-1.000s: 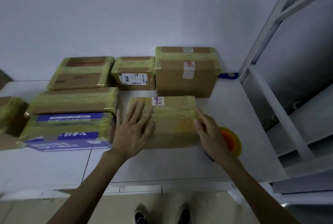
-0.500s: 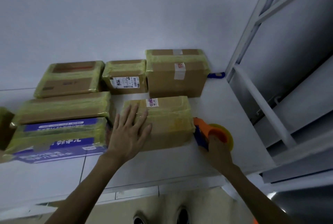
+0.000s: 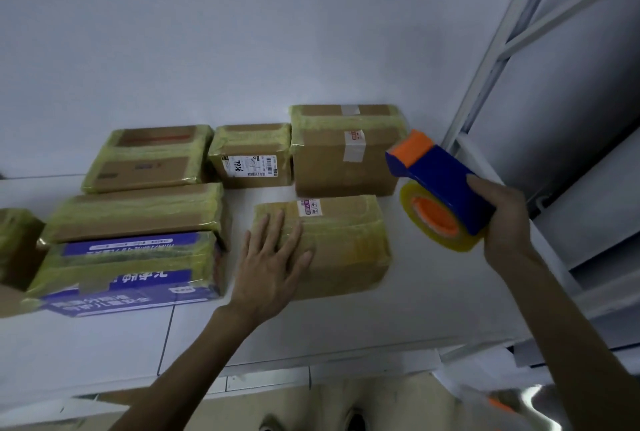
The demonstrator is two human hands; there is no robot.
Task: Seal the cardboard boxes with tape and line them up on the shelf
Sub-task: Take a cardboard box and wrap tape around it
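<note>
A taped brown cardboard box [image 3: 346, 240] lies on the white shelf [image 3: 311, 319] in front of me. My left hand [image 3: 273, 257] rests flat on its left part, fingers spread. My right hand [image 3: 502, 219] grips a blue and orange tape dispenser [image 3: 440, 181] with a roll of clear yellowish tape [image 3: 433, 222], held in the air to the right of the box. Several other taped boxes stand behind and to the left: a tall one [image 3: 346, 150], a small labelled one [image 3: 251, 156], and a flat one [image 3: 149, 156].
Left of my hand lie a long brown box [image 3: 138, 212] and a blue printed box [image 3: 128, 271]. Another box [image 3: 17, 243] shows at the left edge. A white wall stands behind. A white metal frame [image 3: 502, 59] rises on the right. My shoes show below the shelf edge.
My right hand left the box's right side, took hold of the tape dispenser on the shelf, and lifted it up to the right. My left hand stayed on the box.
</note>
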